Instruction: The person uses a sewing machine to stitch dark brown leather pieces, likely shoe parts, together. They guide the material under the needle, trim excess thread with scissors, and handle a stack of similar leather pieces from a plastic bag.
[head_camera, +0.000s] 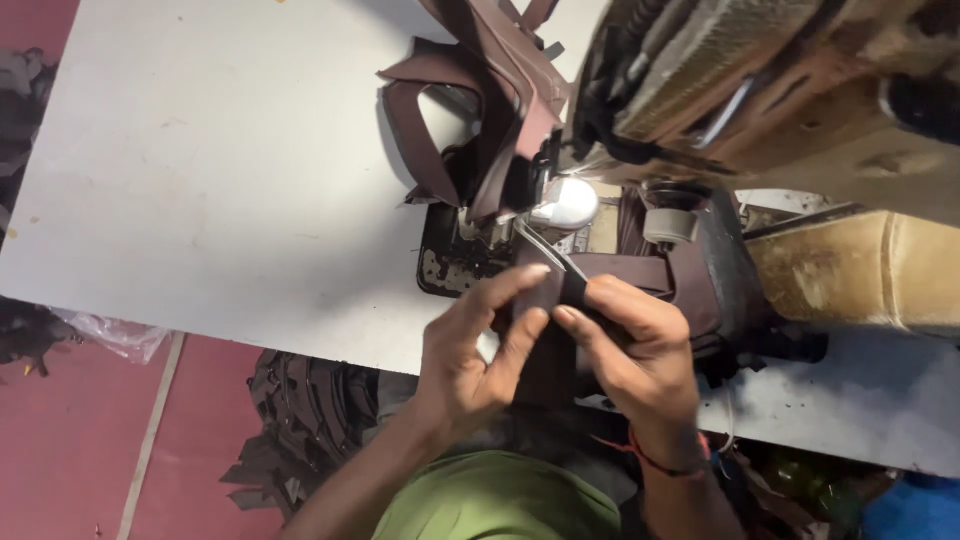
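Head view looks straight down on both my hands, pressed together at the near edge of the pale worktop (200, 180). My left hand (470, 350) has its fingers (520, 280) closed on the dark brown strap (560, 300), pinching it from the left, while my right hand (635, 345) is closed on the same strap from the other side, thumb tips nearly touching. I hold it between both hands like this so the piece lies flat and lines up with the needle area of the sewing machine (760, 100) just beyond my knuckles. A small lamp (565, 200) glares on that spot, so the detail is washed out. Behind the needle a heap of brown straps (480, 90) is piled on the worktop, touching the machine head, out of my way. On the red floor (70, 440) below the edge, more dark offcuts (300, 420) lie heaped beside my knee.
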